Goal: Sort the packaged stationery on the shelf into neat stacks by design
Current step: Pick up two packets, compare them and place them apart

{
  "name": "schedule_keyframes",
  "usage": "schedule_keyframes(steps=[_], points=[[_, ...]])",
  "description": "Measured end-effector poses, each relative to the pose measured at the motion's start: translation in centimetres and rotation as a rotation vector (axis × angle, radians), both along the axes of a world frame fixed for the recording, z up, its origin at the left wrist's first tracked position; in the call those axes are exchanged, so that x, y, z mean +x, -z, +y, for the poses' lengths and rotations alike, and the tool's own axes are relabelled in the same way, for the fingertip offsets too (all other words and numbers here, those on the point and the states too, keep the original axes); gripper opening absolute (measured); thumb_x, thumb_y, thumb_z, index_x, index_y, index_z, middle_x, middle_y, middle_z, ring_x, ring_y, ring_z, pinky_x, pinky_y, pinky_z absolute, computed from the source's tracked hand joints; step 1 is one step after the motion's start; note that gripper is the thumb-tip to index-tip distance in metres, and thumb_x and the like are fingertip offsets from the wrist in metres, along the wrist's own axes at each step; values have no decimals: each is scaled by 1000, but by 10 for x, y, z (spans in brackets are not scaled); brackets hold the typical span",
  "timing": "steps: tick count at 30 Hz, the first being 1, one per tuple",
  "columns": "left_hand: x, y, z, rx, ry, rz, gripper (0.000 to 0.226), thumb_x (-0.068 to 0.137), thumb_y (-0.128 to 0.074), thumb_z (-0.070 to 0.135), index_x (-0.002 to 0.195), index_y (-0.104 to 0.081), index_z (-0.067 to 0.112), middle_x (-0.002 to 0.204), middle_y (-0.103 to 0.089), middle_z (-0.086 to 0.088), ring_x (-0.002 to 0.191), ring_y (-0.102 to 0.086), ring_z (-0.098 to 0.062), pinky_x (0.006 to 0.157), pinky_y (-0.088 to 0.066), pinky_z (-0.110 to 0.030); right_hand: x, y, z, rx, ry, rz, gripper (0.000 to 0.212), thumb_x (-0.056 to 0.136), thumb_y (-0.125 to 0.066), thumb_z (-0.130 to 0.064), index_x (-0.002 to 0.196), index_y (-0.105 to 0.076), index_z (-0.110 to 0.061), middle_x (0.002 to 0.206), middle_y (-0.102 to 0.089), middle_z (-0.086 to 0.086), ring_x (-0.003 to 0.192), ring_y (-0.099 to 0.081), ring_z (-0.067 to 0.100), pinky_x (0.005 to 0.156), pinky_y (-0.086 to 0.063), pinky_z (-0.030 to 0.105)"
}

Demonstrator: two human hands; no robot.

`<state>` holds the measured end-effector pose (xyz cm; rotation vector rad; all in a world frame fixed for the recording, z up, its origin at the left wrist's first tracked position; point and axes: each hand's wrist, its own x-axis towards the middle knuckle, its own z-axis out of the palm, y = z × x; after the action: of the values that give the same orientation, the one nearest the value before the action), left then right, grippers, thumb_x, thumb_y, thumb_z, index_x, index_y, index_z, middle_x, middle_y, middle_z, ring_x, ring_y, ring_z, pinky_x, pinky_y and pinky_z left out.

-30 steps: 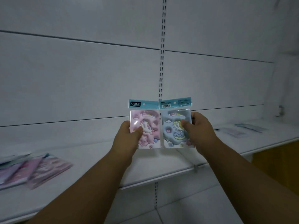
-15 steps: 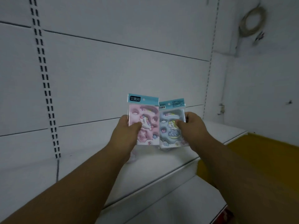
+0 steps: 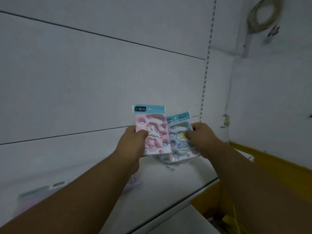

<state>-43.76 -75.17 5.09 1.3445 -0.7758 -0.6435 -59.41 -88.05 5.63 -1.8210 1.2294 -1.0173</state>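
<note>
My left hand (image 3: 133,142) grips a pink unicorn packet (image 3: 152,132) with a teal header, held upright above the white shelf (image 3: 168,181). Beside it, my right hand (image 3: 200,137) holds a blue unicorn packet (image 3: 179,137), tilted to the right, lower, and partly behind the pink one. Its bottom edge is close to the shelf surface, near some blurred packets (image 3: 168,162) lying there. Another pale purple packet (image 3: 133,183) lies on the shelf under my left forearm.
Blurred packets (image 3: 40,191) lie at the shelf's far left. A white slotted back panel (image 3: 101,81) rises behind. A coiled cable (image 3: 265,14) hangs on the right wall. A yellow surface (image 3: 278,159) borders the shelf's right end.
The view has swung to the right along the shelf. The blue packet has dropped lower and tilted, sliding partly behind the pink one. Both hands keep their grip.
</note>
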Motion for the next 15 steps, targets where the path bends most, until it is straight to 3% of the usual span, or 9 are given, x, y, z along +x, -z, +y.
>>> schedule_keyframes(steps=[2, 6, 10, 13, 15], points=[[-8, 3, -18, 20, -79, 63, 11, 96, -51, 15, 101, -60, 17, 93, -70, -5, 76, -71, -22, 61, -56, -30, 1, 5, -33, 35, -56, 49, 17, 91, -57, -8, 76, -63, -13, 84, -73, 15, 67, -74, 30, 55, -61, 39], [-21, 8, -47, 60, -243, 97, 8, 95, -52, 17, 95, -60, 21, 96, -70, -7, 83, -72, -26, 75, -61, -43, 15, 13, -84, 139, -203, 112, 8, 87, -66, -7, 84, -66, 0, 84, -70, 23, 62, -71, 33, 42, -49, 26], [-31, 14, -60, 63, -358, 136, 6, 96, -54, 18, 96, -60, 20, 95, -69, -6, 84, -71, -26, 78, -61, -43, 34, 30, -101, 156, -339, 230, 16, 84, -74, -10, 90, -66, 2, 82, -67, 19, 68, -70, 28, 51, -54, 26], [-39, 19, -64, 78, -428, 188, 5, 95, -54, 18, 94, -59, 20, 94, -67, -6, 85, -70, -25, 77, -61, -44, 40, 36, -108, 97, -383, 407, 24, 83, -76, -19, 90, -60, -2, 74, -61, 11, 58, -59, 18, 40, -41, 18], [-43, 21, -68, 103, -465, 181, 4, 95, -55, 19, 95, -59, 20, 94, -66, -6, 84, -69, -25, 74, -62, -41, 38, 37, -111, 25, -400, 531, 30, 80, -78, -26, 89, -57, -7, 71, -57, 6, 56, -54, 15, 41, -35, 20]])
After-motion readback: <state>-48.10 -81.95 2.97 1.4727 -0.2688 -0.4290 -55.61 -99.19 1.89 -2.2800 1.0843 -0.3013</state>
